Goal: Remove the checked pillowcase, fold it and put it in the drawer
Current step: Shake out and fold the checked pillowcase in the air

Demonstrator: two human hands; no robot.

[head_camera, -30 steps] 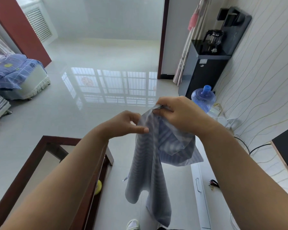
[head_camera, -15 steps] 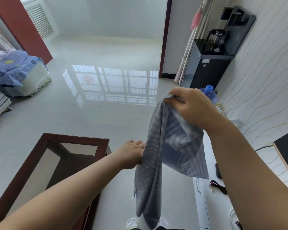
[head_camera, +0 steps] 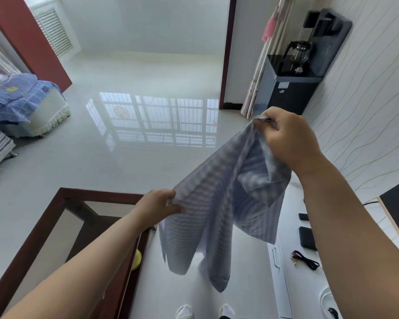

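Now the pillowcase [head_camera: 219,203] hangs off its pillow, one top edge stretched.
Right hand [head_camera: 288,137] pinches the high far corner, left hand [head_camera: 158,207] the lower near one; that edge slants up-right, and the rest droops.

Below your fingers: glossy pale tiled floor [head_camera: 129,157], carrying dark wood glass-top table [head_camera: 62,194] under your left forearm. Yellow object [head_camera: 137,259] at table's near corner, resting surface unclear. Right of your fingers: white low cabinet [head_camera: 293,284] bearing coiled black cable [head_camera: 306,261] and two black flat devices [head_camera: 308,238].
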